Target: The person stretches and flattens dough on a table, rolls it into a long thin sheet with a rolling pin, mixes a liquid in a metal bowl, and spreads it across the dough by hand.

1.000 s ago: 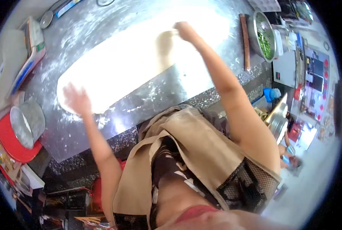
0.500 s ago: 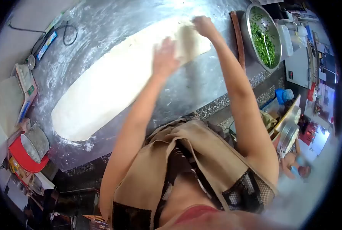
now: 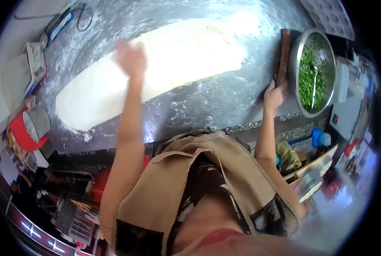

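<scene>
A long sheet of pale dough (image 3: 177,55) lies stretched out across the floury metal worktop (image 3: 190,102). My left hand (image 3: 130,57) is over the dough's far edge, left of its middle, fingers spread and smeared by motion; whether it touches the dough I cannot tell. At the right, my right hand (image 3: 275,94) is closed around the near end of a long brown wooden stick (image 3: 285,53). Just right of the stick stands a steel bowl (image 3: 298,68) of chopped green onions (image 3: 310,81), with a shiny spoon handle in it.
A scale (image 3: 36,66) and a dark cabled device (image 3: 58,27) line the worktop's left side. Nearer, a metal pot (image 3: 39,121) sits by a red container (image 3: 21,130). A white dimpled tray (image 3: 329,17) is at the far right, and a plastic tub (image 3: 343,83) is beyond the bowl.
My right hand has left the dough's far right end and come back to grip the stick. My left hand has shifted left along the dough. The view has turned somewhat.
</scene>
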### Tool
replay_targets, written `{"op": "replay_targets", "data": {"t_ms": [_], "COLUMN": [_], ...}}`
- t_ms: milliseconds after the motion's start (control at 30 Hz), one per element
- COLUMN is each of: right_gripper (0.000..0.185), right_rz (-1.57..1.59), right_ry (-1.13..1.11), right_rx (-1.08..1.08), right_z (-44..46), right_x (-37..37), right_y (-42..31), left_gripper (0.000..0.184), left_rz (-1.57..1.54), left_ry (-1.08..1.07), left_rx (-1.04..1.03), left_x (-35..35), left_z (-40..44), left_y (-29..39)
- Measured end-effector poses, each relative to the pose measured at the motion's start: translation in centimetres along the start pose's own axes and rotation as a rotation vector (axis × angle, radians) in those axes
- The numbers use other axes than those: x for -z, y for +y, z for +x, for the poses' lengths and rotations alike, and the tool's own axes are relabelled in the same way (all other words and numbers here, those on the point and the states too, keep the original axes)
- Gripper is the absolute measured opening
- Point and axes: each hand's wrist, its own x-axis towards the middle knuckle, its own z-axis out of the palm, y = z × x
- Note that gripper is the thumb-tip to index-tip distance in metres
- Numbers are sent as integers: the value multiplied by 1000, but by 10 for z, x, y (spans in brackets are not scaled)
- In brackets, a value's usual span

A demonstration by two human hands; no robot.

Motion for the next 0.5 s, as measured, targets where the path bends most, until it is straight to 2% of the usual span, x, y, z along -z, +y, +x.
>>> {"op": "replay_targets", "data": {"t_ms": [67,133,200,233,267,333,433,500], "right_gripper": [46,41,36,35,34,33,34,34], "right_rz": [-48,-98,178,264,293,417,648,767], "right_ry": [-4,14,-112,-93,-38,-76,-347,-419], "right_rx": [-19,-41,86,153,210,347,389,445], "right_z": [-1,3,0,-4,-12,-30,-72,-107], "right_x": [-5,-9,-8,9,17,24,53,62], "right_y": [2,-10,-24,-48,-68,-106,-184,-230], "left_gripper": [72,72,68,64,64,60,56,57], "left_rz": [-47,-155,-254,-321,-327,-267,-214,-120], "left_ry": [-27,-232,-269,-256,-250,-409,-493,-496], "left_rx": [-197,-349,-553,-666,-666,-1003,-977,-851], "left_x": [-6,2,7,8,15,33,60,73], "left_z": [-20,-31,-55,-67,-75,-87,-101,-109], "left_y": [76,152,193,196,189,156,78,11]}}
